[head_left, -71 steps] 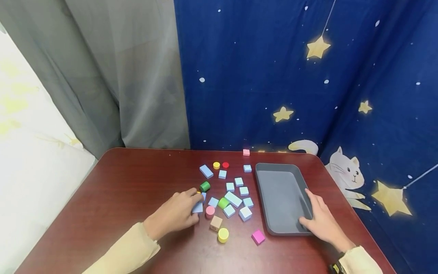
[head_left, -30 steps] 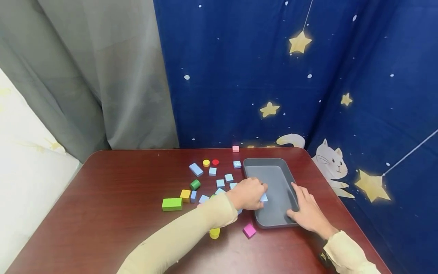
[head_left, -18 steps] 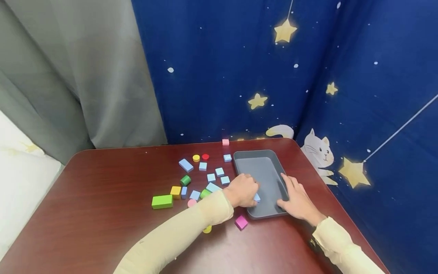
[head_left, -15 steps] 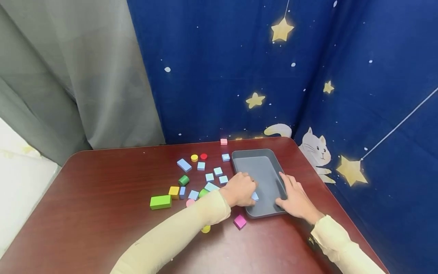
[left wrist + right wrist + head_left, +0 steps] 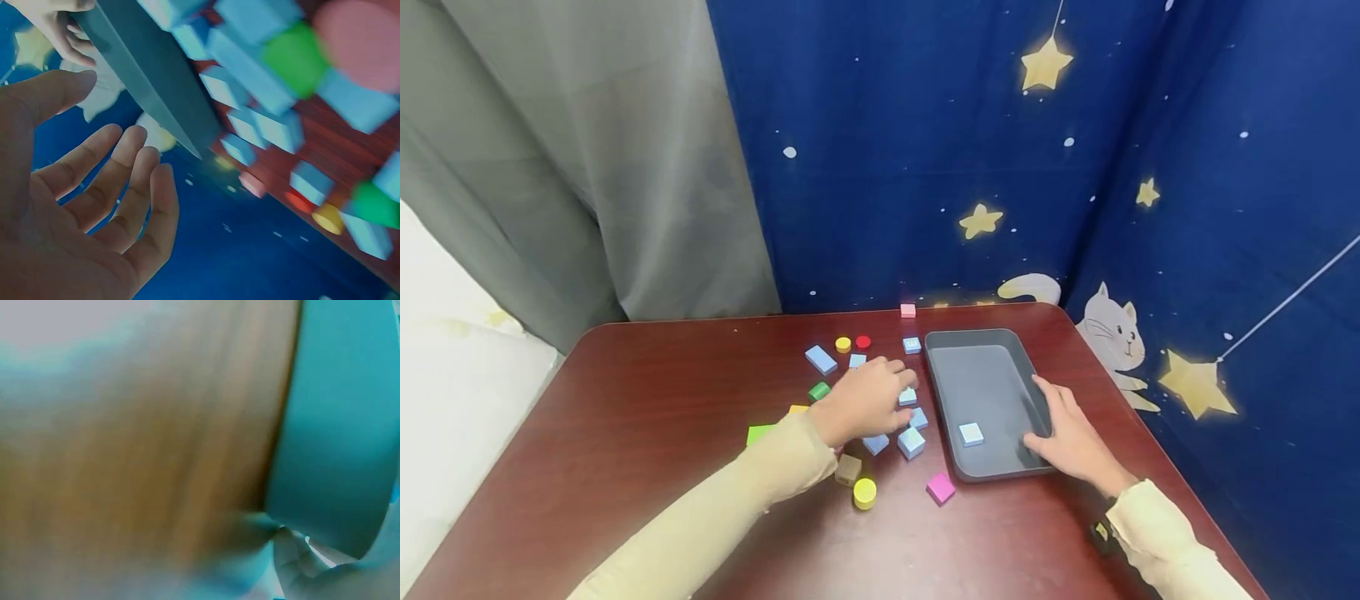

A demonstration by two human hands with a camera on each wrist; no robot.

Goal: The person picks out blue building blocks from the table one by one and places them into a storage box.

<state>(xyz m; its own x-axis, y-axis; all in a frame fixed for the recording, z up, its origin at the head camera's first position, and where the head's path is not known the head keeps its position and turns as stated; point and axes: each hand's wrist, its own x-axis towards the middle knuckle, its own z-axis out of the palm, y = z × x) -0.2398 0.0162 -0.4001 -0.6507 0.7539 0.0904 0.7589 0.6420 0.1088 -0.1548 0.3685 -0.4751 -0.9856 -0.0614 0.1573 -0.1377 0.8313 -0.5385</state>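
My left hand [image 5: 867,402] hovers with spread fingers over light blue blocks left of the grey tray [image 5: 985,379]. In the left wrist view its palm [image 5: 81,231] shows bare, with nothing between thumb and fingers. One light blue block [image 5: 972,434] lies in the near left part of the tray. At the tray's right side my right hand [image 5: 1075,442] holds the wall, thumb over the inside and fingers along the outside. The left hand hides some of the blocks under it. Beside the tray stand light blue blocks [image 5: 912,442].
A magenta block [image 5: 941,489], a yellow cylinder [image 5: 865,494] and a wooden cube [image 5: 848,470] lie nearer me. Farther back are a blue block [image 5: 821,359], a yellow disc [image 5: 843,344] and a red disc [image 5: 863,342]. A pink block [image 5: 907,311] sits near the far edge.
My left hand carried a light blue block from the pile to the tray, let it go there, and moved back left over the blocks. The right hand stays at the tray.
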